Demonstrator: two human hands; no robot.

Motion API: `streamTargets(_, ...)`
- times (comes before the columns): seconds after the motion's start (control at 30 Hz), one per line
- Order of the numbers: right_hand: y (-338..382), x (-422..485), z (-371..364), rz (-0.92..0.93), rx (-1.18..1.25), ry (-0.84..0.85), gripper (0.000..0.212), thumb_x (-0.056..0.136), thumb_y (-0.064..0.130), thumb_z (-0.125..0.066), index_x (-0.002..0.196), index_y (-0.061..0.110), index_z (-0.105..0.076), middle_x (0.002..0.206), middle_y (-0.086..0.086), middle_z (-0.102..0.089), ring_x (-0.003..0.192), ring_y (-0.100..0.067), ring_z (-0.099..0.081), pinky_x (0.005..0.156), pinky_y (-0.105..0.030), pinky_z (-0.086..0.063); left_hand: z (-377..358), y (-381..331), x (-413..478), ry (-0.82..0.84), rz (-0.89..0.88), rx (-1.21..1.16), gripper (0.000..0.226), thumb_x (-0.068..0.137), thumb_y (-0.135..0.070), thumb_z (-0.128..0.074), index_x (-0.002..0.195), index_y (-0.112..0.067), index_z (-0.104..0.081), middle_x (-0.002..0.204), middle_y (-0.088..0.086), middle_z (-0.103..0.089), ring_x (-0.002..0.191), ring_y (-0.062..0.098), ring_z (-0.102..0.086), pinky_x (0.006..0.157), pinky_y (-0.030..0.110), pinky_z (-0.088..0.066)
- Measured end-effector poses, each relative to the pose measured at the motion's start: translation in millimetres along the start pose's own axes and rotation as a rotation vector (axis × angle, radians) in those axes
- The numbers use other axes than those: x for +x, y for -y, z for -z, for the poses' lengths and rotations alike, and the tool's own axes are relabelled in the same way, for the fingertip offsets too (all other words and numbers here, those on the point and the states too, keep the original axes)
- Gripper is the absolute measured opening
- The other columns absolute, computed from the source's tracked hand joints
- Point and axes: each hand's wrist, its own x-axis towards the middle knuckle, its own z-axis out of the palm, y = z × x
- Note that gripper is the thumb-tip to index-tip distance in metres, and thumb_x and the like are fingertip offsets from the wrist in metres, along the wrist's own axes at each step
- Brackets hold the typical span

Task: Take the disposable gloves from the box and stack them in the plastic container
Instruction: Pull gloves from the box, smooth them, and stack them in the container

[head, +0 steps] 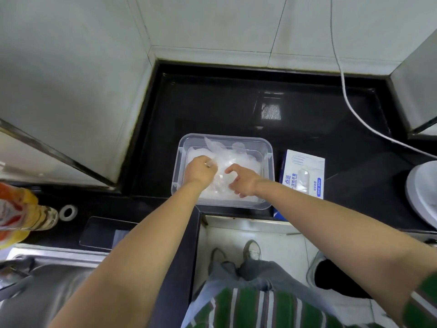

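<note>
- Now your left hand (201,172) grips the gloves (236,155) piled in the plastic container (181,162), centre frame on the counter (212,110).
- Your right hand (243,183) touches the pile; I cannot tell whether it grips.
- The box (305,176) stands just right.

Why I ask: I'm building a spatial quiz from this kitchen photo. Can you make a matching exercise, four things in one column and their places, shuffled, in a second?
Things
1. clear rectangular plastic container
2. white and blue cardboard glove box
3. thin white cable
4. small grey ring

Places
a. runs down the tiled wall onto the black counter, far right
b. lies by the orange-labelled bottle, far left
c. holds crumpled clear disposable gloves
d. sits just right of the container

Pairs: 1-c, 2-d, 3-a, 4-b.
</note>
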Motion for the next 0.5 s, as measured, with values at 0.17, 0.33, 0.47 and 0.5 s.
streamTargets(0.17, -4.1, 14.0, -5.0, 0.007, -0.186, 0.078, 0.062, 0.095, 0.0, -0.047, 0.145, 0.029, -0.027, 0.117, -0.012, -0.052, 0.086, -0.021, -0.05, 0.065, -0.026, -0.042, 12.1, -19.2, -13.0, -0.433, -0.339, 0.034, 0.02, 0.088, -0.015, -0.061, 0.108, -0.018, -0.062, 0.109, 0.001, -0.058, 0.09, 0.014, -0.055, 0.065, 0.017, -0.042)
streamTargets(0.33, -6.8, 26.2, -8.5, -0.048, -0.403, 0.123, 0.027, 0.093, 0.0, -0.043, 0.076, 0.021, -0.04, 0.076, -0.006, -0.044, 0.063, -0.017, -0.037, 0.057, -0.027, -0.037, -13.4, -57.2, -25.3, -0.195, -0.48, 0.111, 0.015, 0.092, -0.009, -0.048, 0.08, -0.014, -0.055, 0.079, 0.002, -0.056, 0.07, 0.019, -0.054, 0.06, 0.031, -0.042)
streamTargets(0.47, -11.4, 28.6, -3.6, -0.072, -0.427, 0.19, 0.025, 0.093, -0.005, -0.042, 0.104, 0.015, -0.051, 0.087, -0.007, -0.051, 0.066, -0.016, -0.041, 0.056, -0.024, -0.036, -38.0, -36.5, 0.7, 0.112, -0.082, 0.397, 0.03, 0.099, -0.02, -0.043, 0.125, -0.008, -0.052, 0.122, 0.014, -0.06, 0.111, 0.033, -0.058, 0.083, 0.037, -0.045)
streamTargets(0.5, -12.5, 29.8, -1.4, -0.075, -0.359, 0.184, 0.046, 0.091, -0.008, -0.045, 0.127, 0.02, -0.042, 0.095, -0.008, -0.054, 0.069, -0.016, -0.045, 0.058, -0.025, -0.039, -35.9, -24.5, 5.6, 0.149, -0.008, 0.427, 0.04, 0.1, -0.025, -0.045, 0.136, -0.01, -0.043, 0.129, 0.014, -0.055, 0.116, 0.033, -0.055, 0.089, 0.038, -0.046)
